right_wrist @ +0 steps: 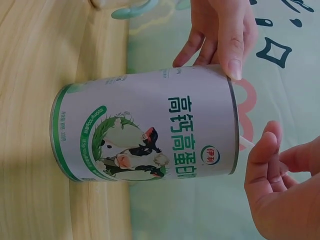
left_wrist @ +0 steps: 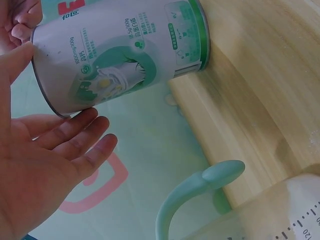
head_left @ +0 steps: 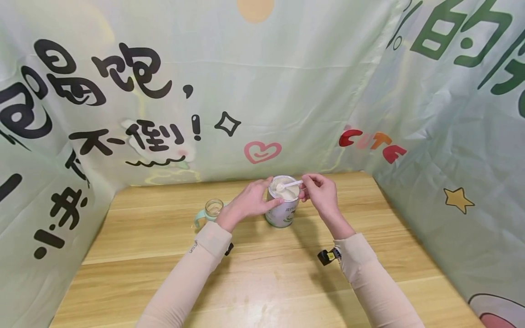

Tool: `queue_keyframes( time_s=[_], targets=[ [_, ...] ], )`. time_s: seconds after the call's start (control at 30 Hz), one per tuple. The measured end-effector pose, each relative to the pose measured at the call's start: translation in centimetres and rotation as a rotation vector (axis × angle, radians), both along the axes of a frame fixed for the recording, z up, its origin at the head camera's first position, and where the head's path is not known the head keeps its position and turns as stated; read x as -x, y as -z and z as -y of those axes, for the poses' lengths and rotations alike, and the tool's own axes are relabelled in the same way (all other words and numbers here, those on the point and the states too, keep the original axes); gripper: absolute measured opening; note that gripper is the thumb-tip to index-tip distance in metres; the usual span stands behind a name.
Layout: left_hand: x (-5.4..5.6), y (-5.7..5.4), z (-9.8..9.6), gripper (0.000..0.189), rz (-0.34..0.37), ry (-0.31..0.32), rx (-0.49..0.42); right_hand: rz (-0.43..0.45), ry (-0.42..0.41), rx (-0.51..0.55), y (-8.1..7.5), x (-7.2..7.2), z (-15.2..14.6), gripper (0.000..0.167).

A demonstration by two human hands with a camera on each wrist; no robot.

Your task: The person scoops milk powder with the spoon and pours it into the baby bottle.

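Observation:
An open milk powder can [head_left: 280,217] with a cow picture stands upright on the table, pale powder showing inside. My left hand [head_left: 250,198] steadies it at the top, thumb over the rim and fingers along the side, as the left wrist view also shows on the can [left_wrist: 115,55]. Between thumb and fingers, my right hand [head_left: 322,196] pinches the handle of a white scoop [head_left: 293,183]. The scoop's bowl is over the can's mouth and appears to hold powder. In the right wrist view, the can [right_wrist: 135,100] hides most of the scoop.
Left of the can, partly behind the left wrist, stands a lidless clear baby bottle [head_left: 213,207] with teal handles and measuring marks. Printed cloth [head_left: 287,91] encloses the wooden table [head_left: 262,282] at the back and sides. A few white specks [left_wrist: 314,137] lie on the wood.

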State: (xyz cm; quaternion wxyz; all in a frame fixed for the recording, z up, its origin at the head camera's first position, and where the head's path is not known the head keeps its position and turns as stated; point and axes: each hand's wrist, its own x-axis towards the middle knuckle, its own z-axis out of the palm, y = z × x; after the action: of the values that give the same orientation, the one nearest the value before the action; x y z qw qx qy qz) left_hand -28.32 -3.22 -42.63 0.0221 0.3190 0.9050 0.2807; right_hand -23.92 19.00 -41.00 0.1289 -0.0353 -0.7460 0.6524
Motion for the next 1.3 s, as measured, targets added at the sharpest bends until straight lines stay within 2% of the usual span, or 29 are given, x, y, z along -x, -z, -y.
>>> queue_keyframes(
  time_s=[0.3,0.47,0.63,0.83,1.03,1.3],
  targets=[
    [0.2,-0.1,-0.1,0.095,0.025,-0.024,-0.023,-0.005,-0.009,0.004,-0.3,-0.2,-0.1,0.029],
    [0.1,-0.4,0.4,0.091,-0.001,-0.059,-0.065,-0.019,-0.010,0.022,-1.0,-0.4,0.2,0.026],
    [0.1,-1.0,1.2,0.076,-0.050,-0.086,-0.120,-0.029,0.002,0.031,-1.7,-0.6,0.6,0.026],
    [0.1,-1.5,2.5,0.067,-0.117,-0.107,-0.152,-0.044,0.007,0.028,-2.5,-0.8,1.2,0.027],
    [-0.2,-1.7,4.6,0.067,-0.125,-0.119,-0.165,-0.081,-0.029,0.060,-3.1,-0.7,2.7,0.024],
    [-1.0,-1.3,7.1,0.070,-0.136,-0.128,-0.151,-0.080,-0.085,0.094,-2.7,-0.6,4.9,0.021]
  ],
)
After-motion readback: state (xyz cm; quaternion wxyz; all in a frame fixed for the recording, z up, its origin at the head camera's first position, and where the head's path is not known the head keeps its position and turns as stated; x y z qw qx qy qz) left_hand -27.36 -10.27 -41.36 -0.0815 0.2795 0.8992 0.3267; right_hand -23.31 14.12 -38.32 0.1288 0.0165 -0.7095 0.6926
